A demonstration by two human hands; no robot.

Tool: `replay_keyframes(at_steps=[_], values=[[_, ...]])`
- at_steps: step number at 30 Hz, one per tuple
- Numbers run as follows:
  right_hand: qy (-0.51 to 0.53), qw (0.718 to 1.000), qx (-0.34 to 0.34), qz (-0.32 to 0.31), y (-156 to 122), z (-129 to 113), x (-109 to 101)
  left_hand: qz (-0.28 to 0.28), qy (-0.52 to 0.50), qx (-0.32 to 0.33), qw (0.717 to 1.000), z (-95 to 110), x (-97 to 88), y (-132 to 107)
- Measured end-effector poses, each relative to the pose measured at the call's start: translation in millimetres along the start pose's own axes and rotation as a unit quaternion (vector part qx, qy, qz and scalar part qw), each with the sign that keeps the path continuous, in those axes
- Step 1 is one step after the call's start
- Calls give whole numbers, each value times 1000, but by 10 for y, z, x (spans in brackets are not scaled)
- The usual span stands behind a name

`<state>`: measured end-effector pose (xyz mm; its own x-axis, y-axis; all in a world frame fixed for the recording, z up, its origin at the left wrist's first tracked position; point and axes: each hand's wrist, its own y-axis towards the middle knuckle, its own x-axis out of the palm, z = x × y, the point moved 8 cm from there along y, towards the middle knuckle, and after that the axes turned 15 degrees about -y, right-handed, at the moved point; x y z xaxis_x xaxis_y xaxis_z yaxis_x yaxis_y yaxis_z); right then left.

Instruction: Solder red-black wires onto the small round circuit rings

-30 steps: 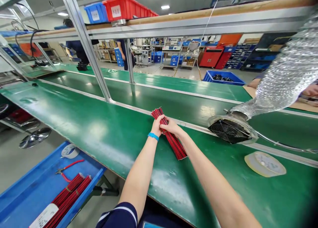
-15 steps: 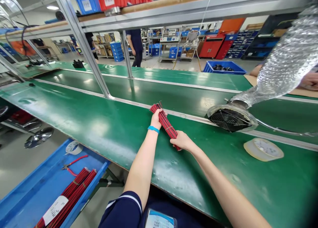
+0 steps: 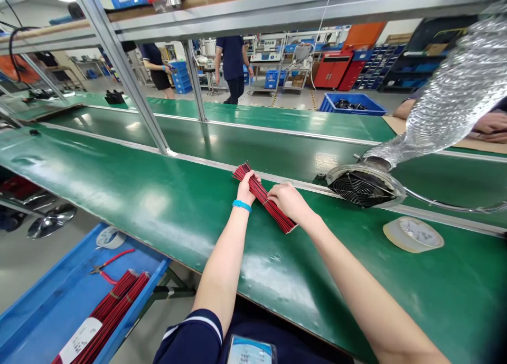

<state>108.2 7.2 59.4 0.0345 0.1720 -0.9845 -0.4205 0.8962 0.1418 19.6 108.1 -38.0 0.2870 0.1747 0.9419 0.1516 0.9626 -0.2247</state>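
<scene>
A bundle of red and black wires [image 3: 277,214] lies slanted over the green bench, with a thin tie round its middle. My left hand [image 3: 247,188] is closed round the bundle near its far end, thumb on top. At the tie, the fingers of my right hand [image 3: 288,200] are pinched together against the wires; the fingertips are partly hidden. The near end of the bundle sticks out free below my right hand.
At lower left, a blue tray [image 3: 43,306] holds more wire bundles [image 3: 114,306], red-handled pliers [image 3: 106,266] and a tape roll [image 3: 111,238]. To the right are a clear tape roll [image 3: 414,234] and a fan with a foil duct [image 3: 362,187]. Another person's hands [image 3: 491,126] rest across the bench.
My right hand has moved from the bundle's near end up to the tie at its middle. My left hand keeps its hold. People in the background have walked.
</scene>
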Motion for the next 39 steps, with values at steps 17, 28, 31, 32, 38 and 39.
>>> replay_keyframes(at_steps=[17, 28, 31, 32, 38, 39], values=[[-253, 945, -207, -2, -309, -253, 199, 12, 49, -42, 998, -98, -26, 29], [-270, 927, -259, -42, -747, -415, 245, 3, 100, -98, 990, -199, 8, -24], [-234, 941, -242, -45, -775, -402, 246, 8, 104, -100, 990, -169, 22, -28], [-225, 944, -238, -45, -784, -402, 244, 9, 105, -101, 989, -161, 26, -30], [-206, 947, -241, -48, -885, -442, 246, 14, 106, -118, 987, -124, 38, -55], [-203, 947, -243, -45, -906, -448, 241, 14, 105, -120, 987, -121, 38, -60]])
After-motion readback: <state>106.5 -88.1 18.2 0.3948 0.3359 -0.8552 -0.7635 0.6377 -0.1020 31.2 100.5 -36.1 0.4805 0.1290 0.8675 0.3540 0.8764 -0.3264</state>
